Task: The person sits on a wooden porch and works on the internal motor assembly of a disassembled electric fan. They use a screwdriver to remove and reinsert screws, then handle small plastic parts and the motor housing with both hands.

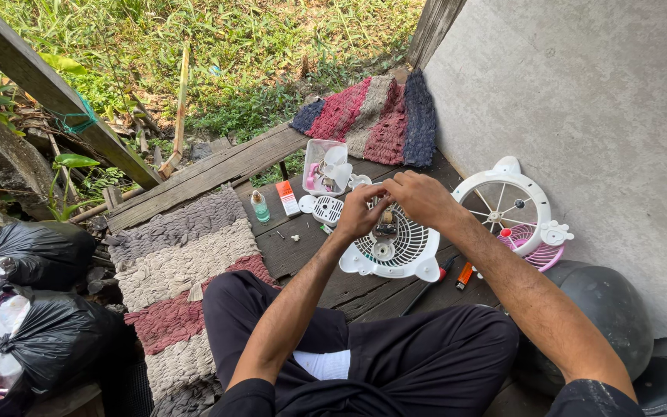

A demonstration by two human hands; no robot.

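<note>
Person seated cross-legged on a plank floor, outdoors, grass at far edge.

Both hands meet over the white fan grille, which lies flat on the planks just beyond the knees. Left hand pinched narrow, fingertips on the small metal motor part standing at the grille's centre. Right hand curled over the same part from the far side, fingers closed down toward it; whether it grips the part or a small tool is hard to tell, the knuckles hide it.

Right of the grille: second white round fan frame with spokes, leaning by the grey wall, pink fan piece just beside it. An orange-handled screwdriver lies near the right forearm, a dark one next to it.

Left and far of the grille: small white slotted cover, clear plastic box with white parts, orange-and-white carton, small green bottle. Striped woven mat at left; black bags at far left.
</note>
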